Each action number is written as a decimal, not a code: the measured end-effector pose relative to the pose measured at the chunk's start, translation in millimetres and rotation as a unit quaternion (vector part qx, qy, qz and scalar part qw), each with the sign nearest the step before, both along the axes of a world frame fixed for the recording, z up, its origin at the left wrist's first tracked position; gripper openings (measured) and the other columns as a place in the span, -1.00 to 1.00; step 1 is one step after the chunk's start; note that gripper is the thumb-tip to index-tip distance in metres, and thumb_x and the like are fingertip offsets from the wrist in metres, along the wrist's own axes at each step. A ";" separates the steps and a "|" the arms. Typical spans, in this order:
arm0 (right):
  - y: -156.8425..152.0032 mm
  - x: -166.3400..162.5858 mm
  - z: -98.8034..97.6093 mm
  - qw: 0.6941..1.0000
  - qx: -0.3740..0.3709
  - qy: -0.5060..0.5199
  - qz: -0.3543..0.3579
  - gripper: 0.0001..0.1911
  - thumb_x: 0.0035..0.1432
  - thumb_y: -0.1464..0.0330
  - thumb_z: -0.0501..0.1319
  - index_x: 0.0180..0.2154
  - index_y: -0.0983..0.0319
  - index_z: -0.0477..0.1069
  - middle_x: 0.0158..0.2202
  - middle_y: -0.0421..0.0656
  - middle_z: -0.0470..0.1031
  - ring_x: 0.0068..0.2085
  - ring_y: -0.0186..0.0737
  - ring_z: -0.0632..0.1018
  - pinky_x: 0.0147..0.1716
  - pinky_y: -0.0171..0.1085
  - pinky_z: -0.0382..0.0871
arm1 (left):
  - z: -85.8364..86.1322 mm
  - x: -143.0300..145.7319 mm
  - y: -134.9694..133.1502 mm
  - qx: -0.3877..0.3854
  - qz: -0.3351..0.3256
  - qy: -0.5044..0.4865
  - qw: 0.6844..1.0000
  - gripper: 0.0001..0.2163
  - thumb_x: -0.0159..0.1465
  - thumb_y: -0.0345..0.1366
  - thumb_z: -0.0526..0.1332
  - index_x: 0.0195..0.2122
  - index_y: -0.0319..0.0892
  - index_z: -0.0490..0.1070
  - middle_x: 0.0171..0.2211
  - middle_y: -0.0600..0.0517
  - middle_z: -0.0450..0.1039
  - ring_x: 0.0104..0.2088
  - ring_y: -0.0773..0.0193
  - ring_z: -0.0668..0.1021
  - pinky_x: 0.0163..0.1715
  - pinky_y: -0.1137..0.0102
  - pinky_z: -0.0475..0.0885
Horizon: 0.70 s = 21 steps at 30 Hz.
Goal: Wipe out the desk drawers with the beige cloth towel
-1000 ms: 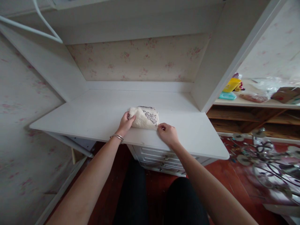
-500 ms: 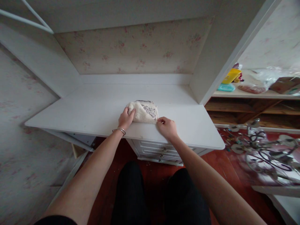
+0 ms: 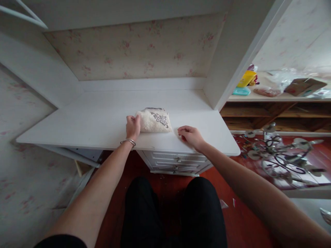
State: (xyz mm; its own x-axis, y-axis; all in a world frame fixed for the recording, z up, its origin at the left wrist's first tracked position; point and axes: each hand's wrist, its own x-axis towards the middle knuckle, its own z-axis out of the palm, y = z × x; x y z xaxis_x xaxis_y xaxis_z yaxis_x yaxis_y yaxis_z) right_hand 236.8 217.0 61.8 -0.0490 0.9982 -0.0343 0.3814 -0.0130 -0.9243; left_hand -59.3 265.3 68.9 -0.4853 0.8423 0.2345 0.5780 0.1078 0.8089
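A folded cream towel (image 3: 153, 122) with a dark grey scroll pattern lies on the white desk top (image 3: 103, 117). My left hand (image 3: 133, 128), wearing a bracelet at the wrist, is closed at the towel's left end, its thumb against the fabric; the pinched part is hidden behind the hand. To the right of the towel, my right hand (image 3: 191, 136) is held just above the desk, apart from the cloth. Its fingers are curled together, and nothing shows in them.
White drawers (image 3: 178, 160) stand under the desk, above a red floor. An upright side panel (image 3: 230, 58) bounds the desk at right. Beyond it, a wooden shelf unit (image 3: 240, 110) holds a yellow container (image 3: 246, 79) and plastic bags. A chandelier (image 3: 287, 155) lies at the right.
My right hand has let go of the towel's right corner and moved right. The towel's top flap now lies flatter, showing more pattern. My left hand has shifted to its left edge.
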 end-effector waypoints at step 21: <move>-51.2 112.0 7.2 0.858 0.045 -0.490 -0.148 -0.55 0.37 0.16 -0.14 0.12 0.07 0.35 0.20 -0.05 0.32 0.18 0.06 0.33 0.05 0.06 0.29 | -2.3 2.2 0.0 0.037 -0.030 0.036 0.998 -0.55 0.31 0.02 0.09 -0.63 -0.13 0.11 -0.65 0.15 0.08 -0.53 0.34 0.21 -0.49 0.37 0.05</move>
